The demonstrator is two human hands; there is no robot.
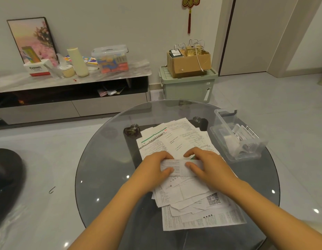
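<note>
Both hands meet over the middle of the table [106, 168], sharing one folded slip [176, 166] between them. The left hand [154, 166] pinches its left end with the thumb on the near face and the fingers curled over the far edge, and the right hand [205, 165] pinches the other end the same way. That looks like a grip for pressing a crease flat. The slip sits just above the pile of papers [183, 195], probably because it came from there and the pile gives a soft base to fold against.

The sheets are thin, printed and white, and some are wrinkled. They fan out loosely with corners overlapping, one carrying a green stripe and another a square code. The table is a smooth, round pane of smoked glass that shows glints of light. To the right stands a clear plastic bin [221, 123] — rigid and rectangular, with small folded papers inside, likely where finished slips go.
</note>
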